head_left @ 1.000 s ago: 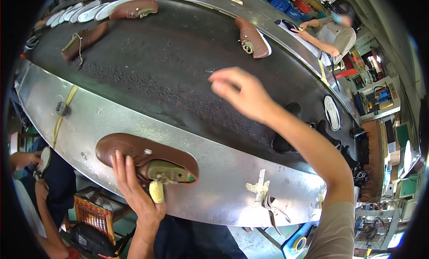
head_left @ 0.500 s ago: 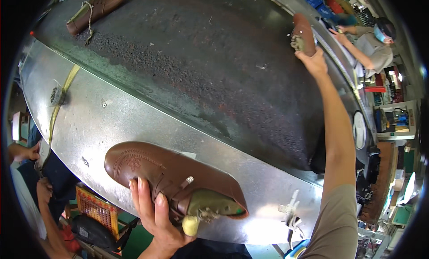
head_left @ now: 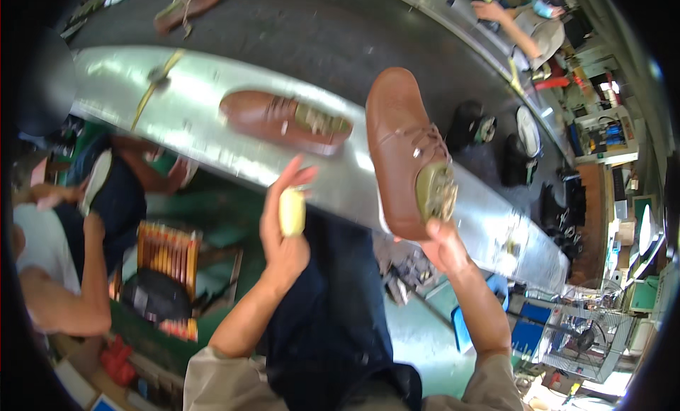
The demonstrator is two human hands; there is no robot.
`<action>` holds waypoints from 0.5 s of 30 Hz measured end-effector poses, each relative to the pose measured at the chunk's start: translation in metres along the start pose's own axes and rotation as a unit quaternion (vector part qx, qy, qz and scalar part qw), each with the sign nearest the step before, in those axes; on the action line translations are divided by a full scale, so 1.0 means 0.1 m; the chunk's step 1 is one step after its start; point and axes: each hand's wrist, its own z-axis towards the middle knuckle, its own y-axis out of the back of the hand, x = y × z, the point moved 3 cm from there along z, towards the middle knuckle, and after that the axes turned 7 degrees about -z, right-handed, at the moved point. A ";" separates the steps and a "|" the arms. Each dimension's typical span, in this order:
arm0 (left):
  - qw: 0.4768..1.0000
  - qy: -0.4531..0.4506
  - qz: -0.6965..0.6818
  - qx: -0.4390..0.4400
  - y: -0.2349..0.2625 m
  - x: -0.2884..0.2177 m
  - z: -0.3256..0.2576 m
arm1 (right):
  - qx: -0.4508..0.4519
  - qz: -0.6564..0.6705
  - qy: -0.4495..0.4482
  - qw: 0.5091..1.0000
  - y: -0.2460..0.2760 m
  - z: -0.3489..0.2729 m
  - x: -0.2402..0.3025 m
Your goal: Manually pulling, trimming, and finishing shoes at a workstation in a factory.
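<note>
My right hand [head_left: 446, 249] grips a brown leather lace-up shoe [head_left: 398, 156] by its heel end, toe pointing up and away. Olive-green stuffing fills that shoe's opening, and its laces are on. My left hand [head_left: 273, 227] is open, fingers stretched out and holding nothing. A yellow cover [head_left: 292, 212] sits on its thumb. Just beyond those fingers, a second brown shoe [head_left: 244, 113] rests on the shiny metal ledge [head_left: 212, 145], toe to the left, also with green stuffing inside.
Beyond the ledge runs a dark belt [head_left: 304, 39] carrying another brown shoe [head_left: 191, 8] at far left and black shoes [head_left: 471, 124] at right. A co-worker's arm [head_left: 95, 262] is at left, near a woven-seat chair [head_left: 168, 251]. Another person [head_left: 542, 35] works across the belt.
My right hand has brought its shoe from the belt's far side close to me. My left hand has let go of the shoe on the ledge and drawn back. The view has shifted.
</note>
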 end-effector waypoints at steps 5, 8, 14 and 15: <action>0.878 0.317 -0.349 -0.088 -0.47 0.15 -0.95 | 0.111 -0.349 -0.064 0.928 -0.58 -0.90 -0.29; 0.932 0.268 -0.208 -0.125 -0.22 0.52 -1.43 | 0.032 -0.506 0.177 0.844 -0.66 -1.17 -0.31; 0.904 0.324 -0.259 -0.101 -0.07 0.48 -1.94 | 0.088 -0.569 0.289 0.764 -0.88 -1.50 -0.74; 0.907 0.314 -0.266 -0.090 -0.06 0.45 -1.97 | 0.074 -0.574 0.303 0.757 -0.90 -1.56 -0.76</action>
